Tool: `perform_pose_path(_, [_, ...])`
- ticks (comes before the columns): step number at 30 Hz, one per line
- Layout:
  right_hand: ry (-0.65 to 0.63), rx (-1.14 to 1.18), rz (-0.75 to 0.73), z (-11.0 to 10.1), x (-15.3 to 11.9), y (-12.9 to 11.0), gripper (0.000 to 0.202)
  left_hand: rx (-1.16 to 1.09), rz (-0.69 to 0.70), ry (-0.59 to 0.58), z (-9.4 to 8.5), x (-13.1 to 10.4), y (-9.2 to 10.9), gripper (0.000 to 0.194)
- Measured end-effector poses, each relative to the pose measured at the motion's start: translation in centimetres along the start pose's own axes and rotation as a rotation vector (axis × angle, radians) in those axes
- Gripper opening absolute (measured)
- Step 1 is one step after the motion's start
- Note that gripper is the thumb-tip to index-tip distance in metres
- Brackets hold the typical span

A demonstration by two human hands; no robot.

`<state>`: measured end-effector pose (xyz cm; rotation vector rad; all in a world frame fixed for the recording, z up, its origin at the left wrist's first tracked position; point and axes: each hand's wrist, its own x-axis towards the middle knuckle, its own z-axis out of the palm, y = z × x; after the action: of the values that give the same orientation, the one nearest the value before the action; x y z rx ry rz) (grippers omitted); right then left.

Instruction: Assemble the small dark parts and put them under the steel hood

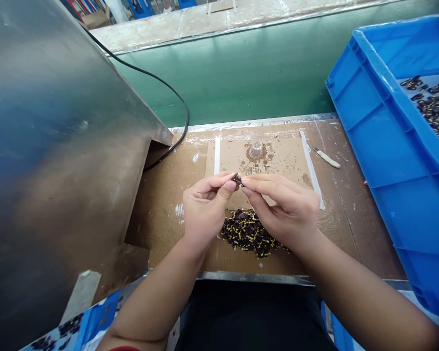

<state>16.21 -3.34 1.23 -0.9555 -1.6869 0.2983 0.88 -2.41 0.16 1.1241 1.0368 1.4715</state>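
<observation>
Between the fingertips of both hands is a small black part (236,179), too small to name more exactly. My left hand (208,200) pinches it from the left with thumb and forefinger. From the right, my right hand (283,202) closes thumb and fingertips on its other side. Below the hands lies a heap of small black and yellow parts (250,234) on the cardboard-covered table. Beyond the fingers, a small clear plastic cup (256,150) stands on a stained cardboard sheet (285,146) that is taped down.
A large metal housing (58,146) fills the left side, with a black cable (161,78) looping from behind it. At right stands a blue crate (388,131) holding more black and yellow parts. A white-handled knife (327,157) lies near it. A green belt (241,78) runs behind the table.
</observation>
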Motion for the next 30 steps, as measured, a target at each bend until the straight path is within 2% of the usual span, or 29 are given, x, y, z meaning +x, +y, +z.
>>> perform_pose_path(8, [0.006, -0.05, -0.033, -0.1, 0.1, 0.4, 0.027, 0.077, 0.108, -0.051, 0.3, -0.1, 0.1, 0.012])
perform_pose_path(14, [0.072, -0.159, -0.083, -0.1, 0.1, 1.4, 0.031, 0.093, 0.142, -0.054, 0.6, 0.0, 0.2, 0.033])
perform_pose_path(18, [0.003, -0.144, -0.096, 0.0, -0.4, 1.6, 0.029, 0.119, 0.164, -0.089, 0.9, 0.0, -0.1, 0.025])
perform_pose_path(22, [-0.001, -0.166, -0.136, 0.3, -0.9, 1.7, 0.023, 0.133, 0.194, -0.08, 0.9, -0.2, -0.4, 0.024])
perform_pose_path(26, [0.023, -0.218, -0.167, 0.6, -0.5, 2.2, 0.018, 0.117, 0.171, -0.122, 0.5, -0.1, -0.6, 0.029])
perform_pose_path(30, [0.08, -0.243, -0.193, -1.3, 0.0, 0.8, 0.017, 0.1, 0.108, -0.15, 0.2, -0.1, -0.5, 0.04])
